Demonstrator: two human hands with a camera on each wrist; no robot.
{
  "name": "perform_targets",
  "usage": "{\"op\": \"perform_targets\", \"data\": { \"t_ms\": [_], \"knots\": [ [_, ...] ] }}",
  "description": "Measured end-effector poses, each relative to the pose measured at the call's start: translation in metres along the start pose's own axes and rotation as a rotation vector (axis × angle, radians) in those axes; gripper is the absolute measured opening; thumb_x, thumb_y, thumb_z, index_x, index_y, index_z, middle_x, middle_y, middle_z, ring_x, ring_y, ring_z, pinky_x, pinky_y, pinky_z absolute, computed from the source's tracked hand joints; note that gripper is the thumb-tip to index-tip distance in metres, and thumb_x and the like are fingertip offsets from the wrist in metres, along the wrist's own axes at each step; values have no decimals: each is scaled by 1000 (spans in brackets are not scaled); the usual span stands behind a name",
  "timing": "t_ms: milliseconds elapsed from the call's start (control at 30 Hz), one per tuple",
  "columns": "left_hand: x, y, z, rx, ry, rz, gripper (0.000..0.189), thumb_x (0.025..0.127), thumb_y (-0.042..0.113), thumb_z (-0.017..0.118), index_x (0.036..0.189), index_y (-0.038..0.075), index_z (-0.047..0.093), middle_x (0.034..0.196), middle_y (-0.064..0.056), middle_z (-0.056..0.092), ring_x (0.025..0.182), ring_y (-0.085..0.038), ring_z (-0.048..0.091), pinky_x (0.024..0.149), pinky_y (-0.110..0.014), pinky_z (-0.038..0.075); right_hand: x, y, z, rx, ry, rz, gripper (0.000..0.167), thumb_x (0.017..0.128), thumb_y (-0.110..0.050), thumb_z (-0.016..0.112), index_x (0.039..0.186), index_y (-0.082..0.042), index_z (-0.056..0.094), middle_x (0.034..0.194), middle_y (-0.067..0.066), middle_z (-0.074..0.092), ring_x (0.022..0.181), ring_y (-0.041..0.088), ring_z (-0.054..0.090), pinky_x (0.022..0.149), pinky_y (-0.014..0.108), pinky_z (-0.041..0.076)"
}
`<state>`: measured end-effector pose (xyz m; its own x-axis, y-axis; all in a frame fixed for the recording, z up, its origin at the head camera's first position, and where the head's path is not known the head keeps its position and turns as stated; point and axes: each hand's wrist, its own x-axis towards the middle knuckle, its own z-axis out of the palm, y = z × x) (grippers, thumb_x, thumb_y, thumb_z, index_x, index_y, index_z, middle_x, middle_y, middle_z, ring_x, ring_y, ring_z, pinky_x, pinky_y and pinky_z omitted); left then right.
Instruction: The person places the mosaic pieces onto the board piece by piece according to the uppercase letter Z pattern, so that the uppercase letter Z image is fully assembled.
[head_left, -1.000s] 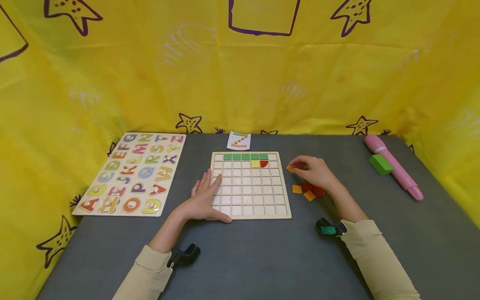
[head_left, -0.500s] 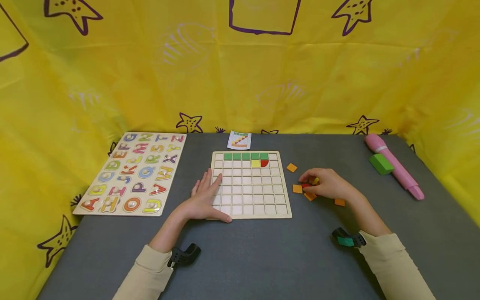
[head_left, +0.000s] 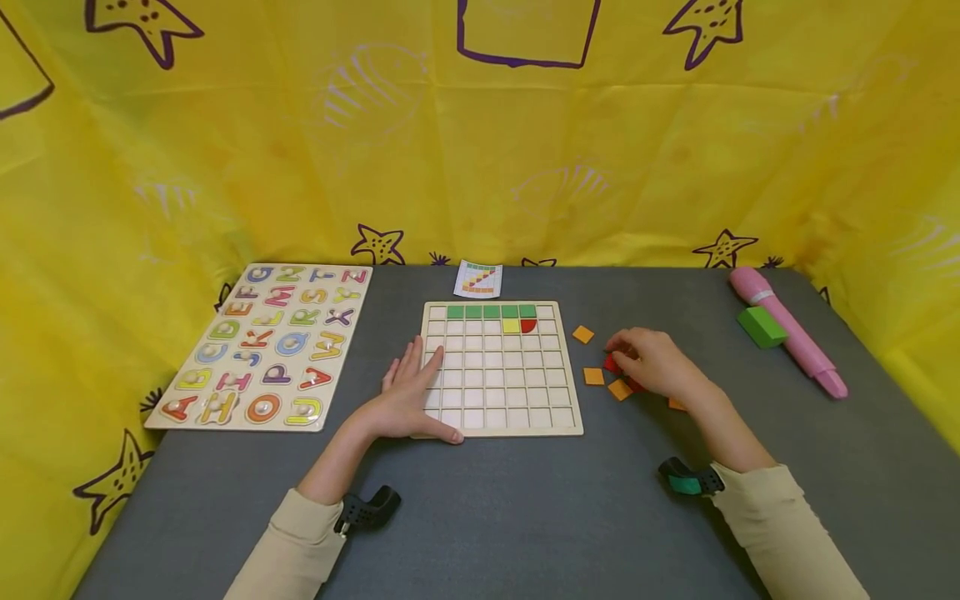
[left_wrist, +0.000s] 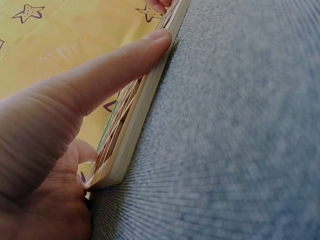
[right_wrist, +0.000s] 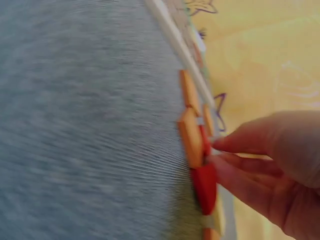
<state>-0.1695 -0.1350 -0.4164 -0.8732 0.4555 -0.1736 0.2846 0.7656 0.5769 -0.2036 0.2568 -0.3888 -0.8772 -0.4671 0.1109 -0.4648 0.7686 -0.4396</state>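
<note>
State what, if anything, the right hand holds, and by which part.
The right hand is at a flat red tile; whether it pinches an edge cannot be told.

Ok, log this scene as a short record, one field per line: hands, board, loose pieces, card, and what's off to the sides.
Left hand: spread over left edge of grid board
Right hand: at a red piece; grip unclear
Grid board: five green tiles in top row; below, one yellow tile and one red rounded piece
Loose pieces: orange and red, right of board
Card: behind board
Far left: letter puzzle
Far right: green block beside pink microphone
</note>
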Motion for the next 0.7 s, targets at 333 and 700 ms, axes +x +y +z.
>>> {"op": "perform_targets", "data": {
  "t_ms": [333,700],
  "knots": [
    [0,0,0,5,2,0,131,65,54,86,156,2,7,157,-25,-19,145,-38,-16,112,-57,-3,-3,4,-2,30,-57,-54,21,83,-3,75,102,-2,69,91,7,62,74,18,54,65,32,46],
    [0,0,-1,-4,7,2,131,64,53,86,156,2,8,157,-25,-18,145,-38,-15,112,-57,-3,8,-2,4,7,9,-17,17,86,-14,76,98,-4,71,85,3,62,70,15,52,64,32,45]
  ]
}}
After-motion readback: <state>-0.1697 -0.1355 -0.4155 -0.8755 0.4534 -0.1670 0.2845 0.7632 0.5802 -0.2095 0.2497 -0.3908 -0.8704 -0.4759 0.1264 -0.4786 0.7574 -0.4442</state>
